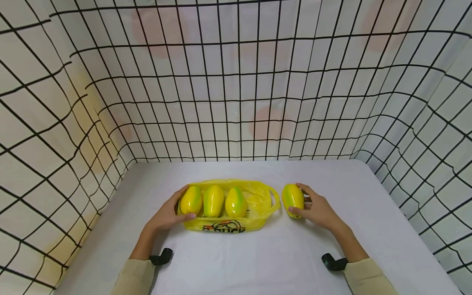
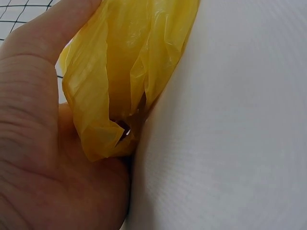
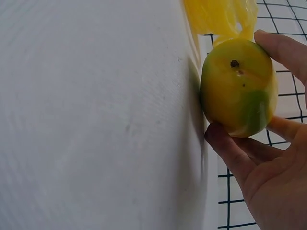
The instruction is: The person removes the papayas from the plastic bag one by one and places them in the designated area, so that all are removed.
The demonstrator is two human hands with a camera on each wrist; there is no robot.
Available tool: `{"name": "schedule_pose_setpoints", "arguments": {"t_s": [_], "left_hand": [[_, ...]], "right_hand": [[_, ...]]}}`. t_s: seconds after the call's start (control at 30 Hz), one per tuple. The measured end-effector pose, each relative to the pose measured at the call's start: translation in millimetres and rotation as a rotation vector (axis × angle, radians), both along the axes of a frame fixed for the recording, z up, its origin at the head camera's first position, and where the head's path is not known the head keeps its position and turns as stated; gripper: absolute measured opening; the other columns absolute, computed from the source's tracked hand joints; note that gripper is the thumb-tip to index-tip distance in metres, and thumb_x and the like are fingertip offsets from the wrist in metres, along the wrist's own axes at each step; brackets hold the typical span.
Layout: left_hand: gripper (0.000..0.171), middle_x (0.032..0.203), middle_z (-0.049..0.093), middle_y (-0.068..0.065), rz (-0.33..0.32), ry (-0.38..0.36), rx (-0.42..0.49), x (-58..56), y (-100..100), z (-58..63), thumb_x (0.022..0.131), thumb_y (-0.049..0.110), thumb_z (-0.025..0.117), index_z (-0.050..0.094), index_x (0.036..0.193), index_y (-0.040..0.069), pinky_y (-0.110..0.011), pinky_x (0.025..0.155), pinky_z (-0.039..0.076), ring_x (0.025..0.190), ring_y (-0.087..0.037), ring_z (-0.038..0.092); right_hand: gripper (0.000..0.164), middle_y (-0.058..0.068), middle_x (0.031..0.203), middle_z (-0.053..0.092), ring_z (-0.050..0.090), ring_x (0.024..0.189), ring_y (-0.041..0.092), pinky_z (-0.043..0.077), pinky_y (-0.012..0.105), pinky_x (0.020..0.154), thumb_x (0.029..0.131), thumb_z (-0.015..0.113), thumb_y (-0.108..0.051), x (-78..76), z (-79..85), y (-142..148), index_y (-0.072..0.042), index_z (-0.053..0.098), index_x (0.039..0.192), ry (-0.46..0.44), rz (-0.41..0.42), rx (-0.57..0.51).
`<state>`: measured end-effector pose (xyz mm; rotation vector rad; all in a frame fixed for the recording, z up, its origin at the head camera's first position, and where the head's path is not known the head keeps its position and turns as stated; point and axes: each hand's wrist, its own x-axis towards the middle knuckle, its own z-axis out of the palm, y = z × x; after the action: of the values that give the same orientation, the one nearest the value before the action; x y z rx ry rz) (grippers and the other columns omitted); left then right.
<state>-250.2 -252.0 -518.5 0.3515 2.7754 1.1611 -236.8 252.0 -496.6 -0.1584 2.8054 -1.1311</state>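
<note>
A yellow plastic bag [image 1: 254, 223] with dark printing lies on its side on the table, its handle loop toward the right. Three glossy yellow-green mangoes sit in a row in it: a left mango [image 1: 191, 200], a middle mango [image 1: 213, 201] and a right mango [image 1: 236, 203]. My left hand [image 1: 170, 211] grips the bag's left end around the left mango, thumb at the front edge and fingers behind. In the left wrist view the crumpled bag [image 2: 129, 57] fills the grasp. Right of the handle, my right hand [image 1: 320, 209] holds another mango [image 1: 293, 200] between thumb and fingers.
A white cloth covers the table [image 1: 236, 262]. Black wire grid panels [image 1: 239, 100] with pale sheeting behind them rise at the back and both sides. Each wrist wears a black device, a left one [image 1: 162, 257] and a right one [image 1: 333, 263].
</note>
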Motion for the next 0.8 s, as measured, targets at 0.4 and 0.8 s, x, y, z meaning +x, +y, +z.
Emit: {"name": "schedule_pose_setpoints", "arguments": {"t_s": [0.4, 0.8], "left_hand": [[0.115, 0.168, 0.03, -0.014, 0.008, -0.014, -0.006, 0.8, 2.7, 1.7, 0.077, 0.058, 0.08, 0.018, 0.166, 0.02, -0.069, 0.122, 0.025, 0.151, -0.04, 0.036], [0.116, 0.168, 0.03, -0.013, 0.013, -0.013, 0.006, 1.1, 1.6, 0.6, 0.077, 0.056, 0.082, 0.017, 0.166, 0.02, -0.068, 0.122, 0.026, 0.15, -0.039, 0.037]], "right_hand": [[0.102, 0.024, 0.161, 0.038, 0.058, 0.132, 0.045, 0.056, 0.053, 0.103, 0.086, 0.077, -0.057, 1.8, 0.6, 2.1, -0.017, 0.023, 0.164, 0.001, 0.026, -0.002], [0.098, 0.023, 0.16, 0.039, 0.059, 0.13, 0.044, 0.056, 0.054, 0.102, 0.089, 0.074, -0.057, 1.9, 3.2, 0.4, -0.015, 0.025, 0.163, 0.012, 0.028, -0.007]]}}
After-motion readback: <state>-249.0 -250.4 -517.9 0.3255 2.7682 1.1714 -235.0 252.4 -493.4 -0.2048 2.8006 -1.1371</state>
